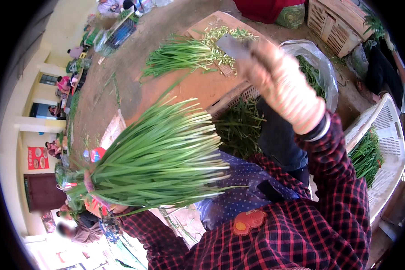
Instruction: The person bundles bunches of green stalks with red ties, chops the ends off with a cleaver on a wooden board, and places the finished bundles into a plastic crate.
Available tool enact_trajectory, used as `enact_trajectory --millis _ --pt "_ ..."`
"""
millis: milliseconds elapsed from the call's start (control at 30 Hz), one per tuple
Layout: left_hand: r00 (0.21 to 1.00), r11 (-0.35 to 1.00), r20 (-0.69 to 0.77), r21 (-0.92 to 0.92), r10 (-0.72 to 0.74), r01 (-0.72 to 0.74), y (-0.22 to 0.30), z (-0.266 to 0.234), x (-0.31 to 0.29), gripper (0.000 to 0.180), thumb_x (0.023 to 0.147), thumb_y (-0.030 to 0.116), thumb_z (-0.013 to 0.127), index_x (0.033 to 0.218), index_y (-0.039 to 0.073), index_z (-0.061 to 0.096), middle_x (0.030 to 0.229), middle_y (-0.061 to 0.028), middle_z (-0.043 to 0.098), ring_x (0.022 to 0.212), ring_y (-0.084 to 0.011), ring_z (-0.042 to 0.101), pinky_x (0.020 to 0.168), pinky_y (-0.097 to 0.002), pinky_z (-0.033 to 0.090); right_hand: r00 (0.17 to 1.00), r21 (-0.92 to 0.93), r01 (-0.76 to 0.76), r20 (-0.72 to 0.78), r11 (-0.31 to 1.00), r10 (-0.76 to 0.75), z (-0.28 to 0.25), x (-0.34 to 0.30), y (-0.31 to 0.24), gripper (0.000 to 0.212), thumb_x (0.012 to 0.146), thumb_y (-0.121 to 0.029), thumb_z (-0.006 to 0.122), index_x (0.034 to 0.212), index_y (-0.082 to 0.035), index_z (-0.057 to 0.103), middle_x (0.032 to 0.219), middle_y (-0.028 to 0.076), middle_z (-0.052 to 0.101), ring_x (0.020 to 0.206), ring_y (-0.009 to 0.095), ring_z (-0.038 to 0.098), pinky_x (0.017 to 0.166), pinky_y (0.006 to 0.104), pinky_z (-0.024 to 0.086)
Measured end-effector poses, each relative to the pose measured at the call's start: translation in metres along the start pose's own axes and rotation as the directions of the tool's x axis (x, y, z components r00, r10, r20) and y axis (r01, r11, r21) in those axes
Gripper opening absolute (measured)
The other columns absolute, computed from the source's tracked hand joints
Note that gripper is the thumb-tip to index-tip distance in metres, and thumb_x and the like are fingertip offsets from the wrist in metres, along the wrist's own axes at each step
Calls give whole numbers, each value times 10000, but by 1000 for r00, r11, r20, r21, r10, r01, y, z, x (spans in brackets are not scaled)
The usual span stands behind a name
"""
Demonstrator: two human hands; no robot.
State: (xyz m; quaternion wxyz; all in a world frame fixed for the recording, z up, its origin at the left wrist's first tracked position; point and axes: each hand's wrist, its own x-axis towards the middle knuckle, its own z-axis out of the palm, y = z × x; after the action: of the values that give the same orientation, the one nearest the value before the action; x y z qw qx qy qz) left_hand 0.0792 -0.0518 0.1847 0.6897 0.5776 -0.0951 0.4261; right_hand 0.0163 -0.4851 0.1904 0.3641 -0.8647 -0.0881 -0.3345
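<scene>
A big bunch of green garlic chives (162, 157) spreads across the middle, its pale stem ends toward the right. My left hand (94, 195) is closed around its leafy end at the left, the fingers partly covered by leaves. Up at the right, my right hand (283, 81) wears a pale striped glove and grips a cleaver (231, 46), blurred by motion. The grey blade hangs over a brown board (184, 90). Beneath it lie chopped stem ends (218, 42), beside a smaller bunch of chives (180, 56).
A crate of chives (238, 121) stands below the board's near edge. To its right are a clear plastic bag (330, 81) with greens and a white basket (387, 148) of chives. A stacked crate (326, 22) stands at the back right. Other people sit along the left wall.
</scene>
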Motion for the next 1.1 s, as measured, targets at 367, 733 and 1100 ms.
enact_trajectory --millis 367,733,1100 --pt "677 862 624 -10 -390 506 88 127 122 198 933 246 578 893 52 585 890 -47 612 869 -165 589 801 -314 484 440 -184 -449 806 874 396 114 -91 3 538 844 -414 619 1189 -2 593 1180 262 592 1109 372 583 943 454 463" --pt "830 963 488 135 -269 232 83 142 143 405 957 269 534 1231 -29 548 1021 -121 643 957 -220 633 917 -361 513 907 -114 261 -310 958 -284 10 72 -57 556 810 -258 708 1246 16 498 1031 192 583 908 364 591 781 425 476" --pt "799 922 489 27 -350 387 71 144 177 277 885 196 603 1092 13 623 968 -99 649 874 -226 641 818 -347 538 454 -241 -491 750 838 481 154 -99 26 457 842 -347 666 1169 -29 637 1083 205 673 1017 320 649 888 389 497"
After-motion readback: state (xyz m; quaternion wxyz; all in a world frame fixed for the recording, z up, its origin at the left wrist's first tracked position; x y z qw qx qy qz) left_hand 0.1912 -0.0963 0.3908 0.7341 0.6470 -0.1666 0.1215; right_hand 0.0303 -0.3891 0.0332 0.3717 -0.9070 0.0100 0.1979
